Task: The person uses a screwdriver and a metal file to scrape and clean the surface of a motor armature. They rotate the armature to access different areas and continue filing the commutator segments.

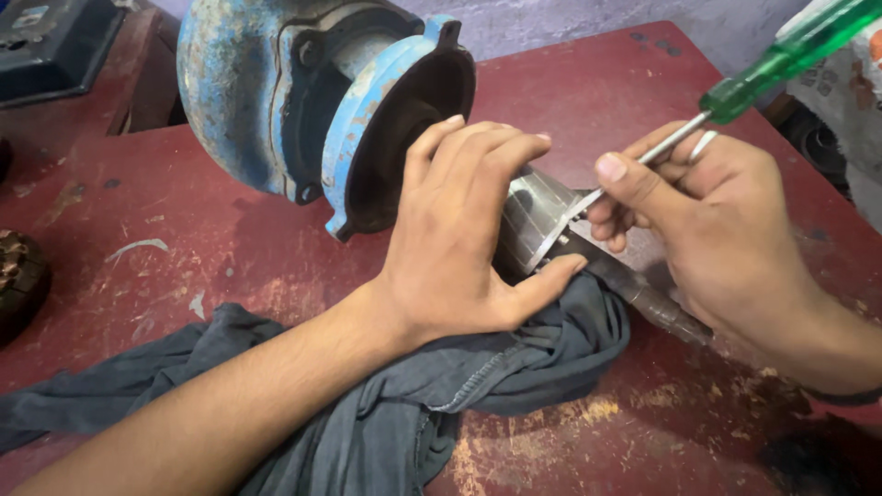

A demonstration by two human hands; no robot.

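Note:
A worn blue motor housing (276, 83) lies on its side on the red table (184, 239), its open round flange facing me. A grey metal rotor (537, 216) on a rusty shaft (657, 308) sticks out of it. My left hand (464, 230) lies over the rotor, fingers curled on top and thumb underneath. My right hand (698, 225), with a ring on one finger, holds a screwdriver with a green handle (790, 55). The screwdriver's metal tip touches the rotor's end face.
A dark grey cloth (395, 404) is bunched under the rotor and my left forearm. A dark box (50, 41) stands at the back left. A round dark part with copper windings (18, 276) sits at the left edge. A patterned bag (850, 83) hangs at the right.

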